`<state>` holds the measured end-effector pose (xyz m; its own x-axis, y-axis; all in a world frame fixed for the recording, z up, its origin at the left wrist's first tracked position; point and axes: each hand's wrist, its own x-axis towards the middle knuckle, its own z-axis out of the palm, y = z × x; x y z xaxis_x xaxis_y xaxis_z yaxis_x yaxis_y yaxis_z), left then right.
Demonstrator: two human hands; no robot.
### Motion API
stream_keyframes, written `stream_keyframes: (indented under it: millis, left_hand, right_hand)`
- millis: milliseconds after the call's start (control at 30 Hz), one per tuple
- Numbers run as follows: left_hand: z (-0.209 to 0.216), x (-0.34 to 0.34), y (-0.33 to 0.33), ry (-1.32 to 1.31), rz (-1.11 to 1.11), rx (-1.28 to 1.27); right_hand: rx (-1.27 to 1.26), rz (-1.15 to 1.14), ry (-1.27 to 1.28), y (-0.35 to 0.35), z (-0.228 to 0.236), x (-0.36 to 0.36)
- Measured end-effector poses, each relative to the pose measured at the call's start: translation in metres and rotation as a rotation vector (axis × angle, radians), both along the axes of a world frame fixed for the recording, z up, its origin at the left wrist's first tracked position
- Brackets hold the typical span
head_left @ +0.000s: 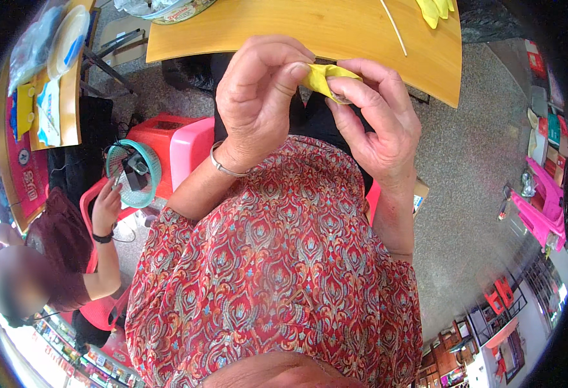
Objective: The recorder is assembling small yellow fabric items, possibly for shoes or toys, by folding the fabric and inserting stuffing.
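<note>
Both my hands are raised in front of my chest, near the front edge of the yellow wooden table [245, 32]. Between them is a small, soft yellow piece [320, 75], folded into a cupped or rolled shape. My left hand [255, 100] pinches its left end between thumb and fingers. At the other end, my right hand [381, 119] grips the piece, with the index finger pressed onto its edge and the thumb below. A little of something greyish shows at its lower right opening; I cannot make out what.
On the table lie a thin pale stick [395, 29] and several yellow petal-like pieces [434, 9]; a round tin [182, 11] stands at the far left. A red stool [151, 139], a pink stool [191, 149] and a teal basket [157, 169] are at left, beside another person's hand [106, 208].
</note>
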<state>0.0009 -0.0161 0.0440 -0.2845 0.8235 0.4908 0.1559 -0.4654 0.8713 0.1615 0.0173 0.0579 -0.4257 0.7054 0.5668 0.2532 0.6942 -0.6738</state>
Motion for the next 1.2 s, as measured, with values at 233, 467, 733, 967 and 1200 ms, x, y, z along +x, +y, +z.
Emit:
stream_keyframes:
  millis: [233,467,733,967,1200]
  left_hand:
    - [-0.007,0.008,0.003,-0.289,-0.048,0.029]
    - [-0.001,-0.004,0.003,-0.031,-0.224,-0.178]
    - [-0.003,-0.003,0.005,0.151,-0.269,-0.184]
    - [0.013,-0.003,0.010,0.373,-0.361,-0.064]
    - [0.013,0.000,0.012,0.275,-0.391,-0.093]
  right_hand:
    - [-0.090,-0.013,0.131,0.003,0.009,0.002]
    - [-0.154,-0.057,0.197,0.003,-0.008,0.013]
    - [-0.170,0.003,0.076,0.002,-0.005,0.014]
    - [-0.400,-0.002,0.259,-0.001,-0.010,0.019]
    - [-0.369,0.036,0.325,0.001,-0.013,0.024]
